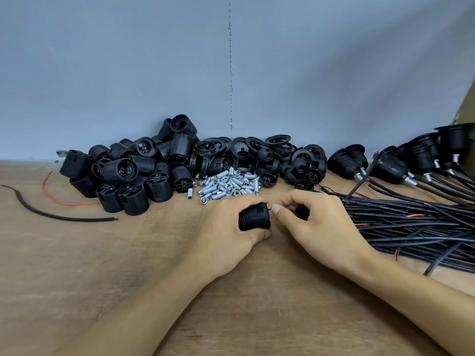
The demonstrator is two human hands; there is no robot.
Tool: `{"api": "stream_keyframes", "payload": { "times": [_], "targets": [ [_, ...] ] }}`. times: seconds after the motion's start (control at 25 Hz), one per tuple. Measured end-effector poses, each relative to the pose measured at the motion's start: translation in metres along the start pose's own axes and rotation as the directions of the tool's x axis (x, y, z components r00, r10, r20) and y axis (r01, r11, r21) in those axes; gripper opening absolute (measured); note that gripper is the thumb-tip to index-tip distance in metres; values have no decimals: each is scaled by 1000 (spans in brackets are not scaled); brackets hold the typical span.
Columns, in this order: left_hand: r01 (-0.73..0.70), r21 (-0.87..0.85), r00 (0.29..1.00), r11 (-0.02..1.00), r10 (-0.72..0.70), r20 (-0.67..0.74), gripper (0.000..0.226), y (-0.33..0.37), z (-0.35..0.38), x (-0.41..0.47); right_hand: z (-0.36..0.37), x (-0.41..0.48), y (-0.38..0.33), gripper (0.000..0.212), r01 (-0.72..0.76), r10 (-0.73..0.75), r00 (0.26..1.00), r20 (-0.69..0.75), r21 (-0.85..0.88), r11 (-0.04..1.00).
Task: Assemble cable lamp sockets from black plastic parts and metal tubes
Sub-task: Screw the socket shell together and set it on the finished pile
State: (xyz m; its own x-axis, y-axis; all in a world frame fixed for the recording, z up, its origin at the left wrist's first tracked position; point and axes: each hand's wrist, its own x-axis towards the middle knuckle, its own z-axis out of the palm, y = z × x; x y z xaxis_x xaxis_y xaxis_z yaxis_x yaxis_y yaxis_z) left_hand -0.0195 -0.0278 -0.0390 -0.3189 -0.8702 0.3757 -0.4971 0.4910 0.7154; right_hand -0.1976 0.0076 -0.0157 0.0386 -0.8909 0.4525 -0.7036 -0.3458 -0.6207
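Head view, left hand [226,227]: fingers [264,234] curled round one ribbed socket body [254,217], held low over the desk [102,265], centre front.
Head view, right hand [318,222]: fingers [276,209] pinch thin wire ends [273,220], one red, at the body's right end. A dark part sits under the palm; cannot tell which.
Step in hand: looks like wiring the cable leads into this body.
Done pile: a row of finished sockets [416,160], each with a metal tube and cable, far right by the wall. Roughly eight or so; an exact count is unclear.
Stock left, bodies: large heap of socket bodies [133,173], back left.
Stock left, rings: flat rings [257,147] stacked against the wall, centre.
Stock left, caps: domed caps [295,168] just right of the rings.
Stock left, tubes: heap of metal tubes [228,185] just behind the hands.
Stock left, cables: thick cable bundle [411,222], right.
Scrap: one black cable offcut [51,214] and a red wire strand [56,199], far left.
Progress, judged: early; far more loose parts than finished units.
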Motion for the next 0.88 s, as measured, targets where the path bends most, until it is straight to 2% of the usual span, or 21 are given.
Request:
{"api": "stream_keyframes", "payload": {
  "times": [0.16,0.36,0.88],
  "targets": [
    [44,-8,999,999,-44,-3,48,1,-1,-1,1,0,3,19,-27,27,1000,16,-16,1000],
    [11,-11,1000,1000,-11,20,36,5,-3,1,0,1,2,21,-46,46,999,25,7,999],
    [-13,-26,1000,1000,13,20,35,9,-2,-3,2,1,4,19,-105,104,994,35,29,994]
  ]
}}
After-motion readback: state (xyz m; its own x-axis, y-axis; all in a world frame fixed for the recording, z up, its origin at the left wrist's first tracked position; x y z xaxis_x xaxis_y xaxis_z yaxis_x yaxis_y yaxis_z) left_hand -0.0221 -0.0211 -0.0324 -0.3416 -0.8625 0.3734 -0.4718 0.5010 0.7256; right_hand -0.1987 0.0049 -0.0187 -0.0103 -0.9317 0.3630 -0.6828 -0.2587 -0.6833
